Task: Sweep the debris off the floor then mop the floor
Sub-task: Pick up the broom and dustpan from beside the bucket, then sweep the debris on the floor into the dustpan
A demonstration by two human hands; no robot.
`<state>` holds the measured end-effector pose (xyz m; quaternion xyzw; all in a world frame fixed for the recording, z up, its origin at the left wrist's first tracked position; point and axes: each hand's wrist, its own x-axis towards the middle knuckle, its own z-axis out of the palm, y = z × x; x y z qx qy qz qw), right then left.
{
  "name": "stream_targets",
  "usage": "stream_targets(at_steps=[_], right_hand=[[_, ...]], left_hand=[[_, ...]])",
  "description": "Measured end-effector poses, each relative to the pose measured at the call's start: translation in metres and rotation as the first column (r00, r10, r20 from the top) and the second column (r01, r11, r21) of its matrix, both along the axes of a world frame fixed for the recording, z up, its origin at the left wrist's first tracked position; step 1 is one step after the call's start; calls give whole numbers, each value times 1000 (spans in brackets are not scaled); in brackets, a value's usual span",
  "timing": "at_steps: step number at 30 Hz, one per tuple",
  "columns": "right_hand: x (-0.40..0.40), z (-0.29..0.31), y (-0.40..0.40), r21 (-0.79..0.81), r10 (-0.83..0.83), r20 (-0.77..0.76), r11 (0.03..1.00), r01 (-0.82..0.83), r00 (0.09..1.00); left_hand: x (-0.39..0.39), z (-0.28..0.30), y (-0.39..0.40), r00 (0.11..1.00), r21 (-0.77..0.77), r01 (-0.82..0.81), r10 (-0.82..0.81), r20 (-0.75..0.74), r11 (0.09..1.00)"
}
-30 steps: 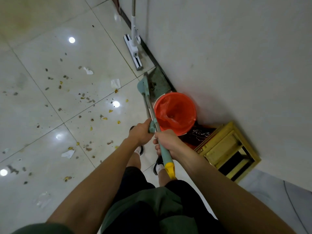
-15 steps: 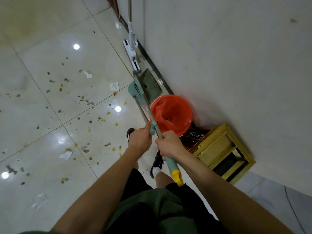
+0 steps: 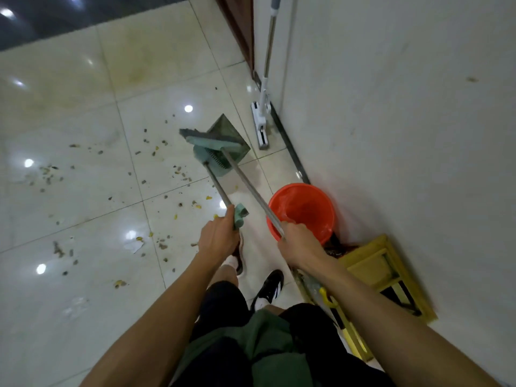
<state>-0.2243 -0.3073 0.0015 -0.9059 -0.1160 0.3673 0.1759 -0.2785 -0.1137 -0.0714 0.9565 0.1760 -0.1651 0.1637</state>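
My left hand [image 3: 218,235] grips the green top of the dustpan handle. The teal dustpan [image 3: 226,139] hangs ahead, just above the floor. My right hand [image 3: 298,242] grips the metal shaft of the broom, whose teal head [image 3: 211,140] lies across the dustpan's mouth. The broom's yellow end [image 3: 326,298] pokes out behind my right forearm. Debris [image 3: 178,173], brown and yellow bits plus white paper scraps, is scattered over the glossy tile floor to the left. A white flat mop [image 3: 261,127] leans against the wall beyond the dustpan.
An orange bucket [image 3: 303,209] with a red liner stands by the wall at my right, and a yellow wooden stool [image 3: 382,265] lies next to it. The wall [image 3: 405,135] runs along the right side. My feet are below my hands.
The broom and dustpan handles, held together before, have come apart: my left hand has swung the dustpan left, and the broom head now lies across the dustpan. The view has tilted up.
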Motion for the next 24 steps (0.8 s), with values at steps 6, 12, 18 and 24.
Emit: stream_targets(at_steps=[6,12,18,24], right_hand=[[-4,-3,19,90,51,20,995,-52,999],[-24,-7,50,124,147,20,981,-149,989],[-59,-13,97,96,256,34,961,-258,966],[-123,-19,174,60,319,12,946,-320,948]], left_hand=[[-40,14,35,937,-27,-329,329,113,944],[-98,15,53,746,-205,-630,657,110,749],[-179,12,86,601,-266,-755,795,82,599],[-266,19,134,528,-275,-810,848,42,518]])
